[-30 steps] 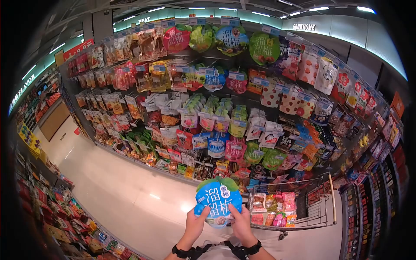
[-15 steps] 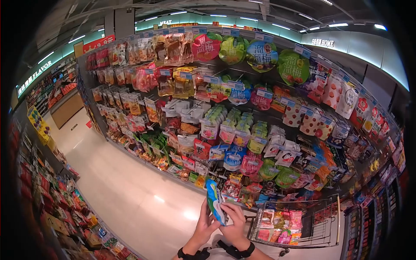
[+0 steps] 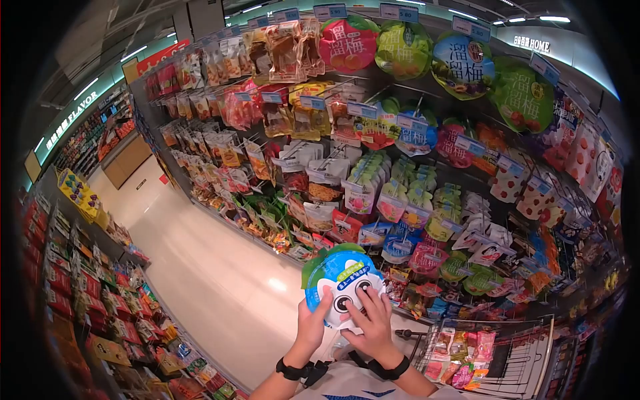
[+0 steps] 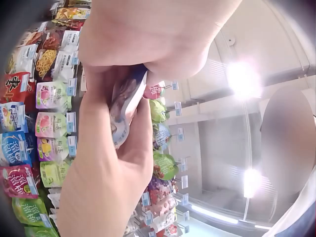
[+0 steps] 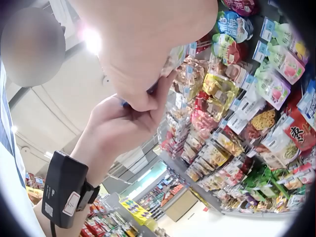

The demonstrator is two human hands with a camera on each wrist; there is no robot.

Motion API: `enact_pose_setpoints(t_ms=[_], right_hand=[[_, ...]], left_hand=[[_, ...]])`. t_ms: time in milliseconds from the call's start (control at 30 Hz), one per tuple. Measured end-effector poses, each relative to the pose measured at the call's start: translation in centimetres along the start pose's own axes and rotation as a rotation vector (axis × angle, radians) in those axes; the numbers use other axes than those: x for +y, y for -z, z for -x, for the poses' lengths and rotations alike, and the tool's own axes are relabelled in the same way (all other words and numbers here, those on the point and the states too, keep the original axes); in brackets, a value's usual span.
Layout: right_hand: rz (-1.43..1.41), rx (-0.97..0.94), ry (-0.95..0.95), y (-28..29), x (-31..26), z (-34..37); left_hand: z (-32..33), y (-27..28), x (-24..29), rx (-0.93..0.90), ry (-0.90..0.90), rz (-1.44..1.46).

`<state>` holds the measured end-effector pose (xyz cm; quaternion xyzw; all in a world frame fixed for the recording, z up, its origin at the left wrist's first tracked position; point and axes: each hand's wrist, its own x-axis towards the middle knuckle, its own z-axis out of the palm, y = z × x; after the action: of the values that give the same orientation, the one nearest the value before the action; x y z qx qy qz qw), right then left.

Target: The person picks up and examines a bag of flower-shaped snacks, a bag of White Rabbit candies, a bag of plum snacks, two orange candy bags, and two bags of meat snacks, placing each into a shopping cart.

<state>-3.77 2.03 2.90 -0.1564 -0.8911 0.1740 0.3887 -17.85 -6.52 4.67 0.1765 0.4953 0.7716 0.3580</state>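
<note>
The blue snack pouch [image 3: 341,288] sits before me between both hands: my left hand [image 3: 312,327] grips its left edge, thumb on the front, and my right hand [image 3: 373,329] holds its lower right, bent fingers spread across the face. A cart [image 3: 517,367] stands to the right.

"What's being held?"

"A blue bag [image 3: 339,287] printed with big eyes. The left hand [image 3: 312,323] grips its left side; fingers of the right hand [image 3: 373,328] lie across its front."

"Around it?"

"Ahead, a rack [image 3: 400,93] of hanging packets [image 3: 348,44]; at right, a wire cart [image 3: 525,365] holding more packets."
</note>
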Motion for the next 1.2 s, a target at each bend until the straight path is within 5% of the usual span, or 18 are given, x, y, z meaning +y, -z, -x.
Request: enact_pose_setpoints(t_ms=[100, 233, 300, 433, 900, 1200], right_hand=[[0.07, -0.013, 0.009, -0.1, 3.2, -2.6], [-0.215, 0.173, -0.208, -0.4, 6.5, -6.0], [-0.955, 0.386, -0.618, -1.8, 8.3, -6.8], [-1.414, 0.426, -0.997, -1.5, 11.6, -7.1], [-1.429, 0.888, -1.089, 1.6, 16.4, -8.2], [-1.148, 0.822, -0.878, 3.7, 18.8, -11.5]], left_hand=[[-5.0, -0.3, 0.9, 0.001, -0.01, -0.044], [-9.6, -1.5, 1.8, -0.014, -0.041, -0.16], [-11.1, -2.3, 2.1, -0.086, -0.038, -0.248], [-13.1, -4.8, 1.8, -0.189, -0.018, -0.29], [-19.9, -11.3, -3.8, -0.383, 0.061, -0.229], [-25.2, -17.2, -5.3, -0.483, 0.035, -0.194]])
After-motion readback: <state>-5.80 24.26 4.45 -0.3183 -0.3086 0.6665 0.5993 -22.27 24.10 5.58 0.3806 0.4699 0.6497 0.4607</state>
